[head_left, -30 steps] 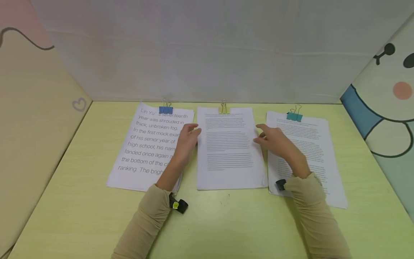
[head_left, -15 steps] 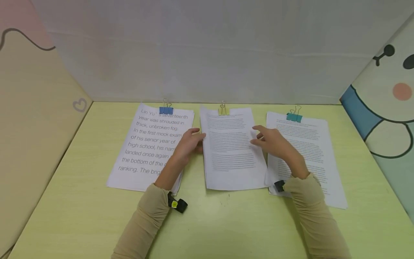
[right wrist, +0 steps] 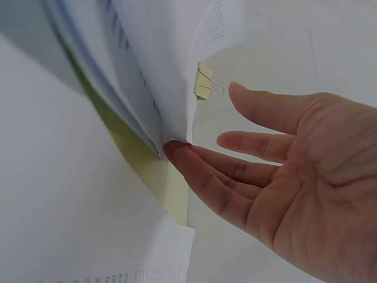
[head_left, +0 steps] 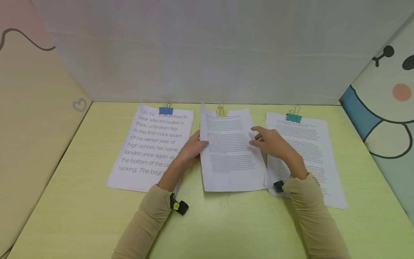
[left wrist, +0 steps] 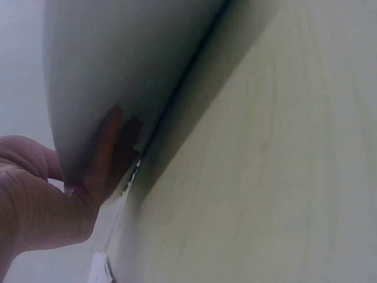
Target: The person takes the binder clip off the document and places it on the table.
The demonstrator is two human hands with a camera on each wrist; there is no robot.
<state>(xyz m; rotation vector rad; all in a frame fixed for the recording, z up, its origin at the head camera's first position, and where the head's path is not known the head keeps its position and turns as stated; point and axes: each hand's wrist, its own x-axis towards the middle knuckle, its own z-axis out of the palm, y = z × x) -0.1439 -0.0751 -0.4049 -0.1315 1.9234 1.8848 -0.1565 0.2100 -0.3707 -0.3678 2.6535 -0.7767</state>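
In the head view, a middle stack of printed paper (head_left: 233, 181) has a yellow binder clip (head_left: 221, 113) on its far edge. Its left side is lifted and bowed. My left hand (head_left: 191, 149) grips that side with the thumb on top; the left wrist view shows its fingers (left wrist: 106, 144) stretched behind the sheets. At the stack's right edge is my right hand (head_left: 271, 142). In the right wrist view, its lower fingers (right wrist: 206, 180) touch the paper's edge, while its thumb is spread away from the sheets.
To the left lies a large-print paper stack (head_left: 136, 158) with a blue binder clip (head_left: 166, 110). A small-print stack (head_left: 312, 154) with a teal binder clip (head_left: 293, 118) lies right, partly under my right arm. A white sheet (head_left: 207, 54) hangs behind the table (head_left: 220, 226).
My left hand has taken hold of the middle stack's left side and raised it, sliding a little toward me along the edge. The right hand has shifted slightly left.
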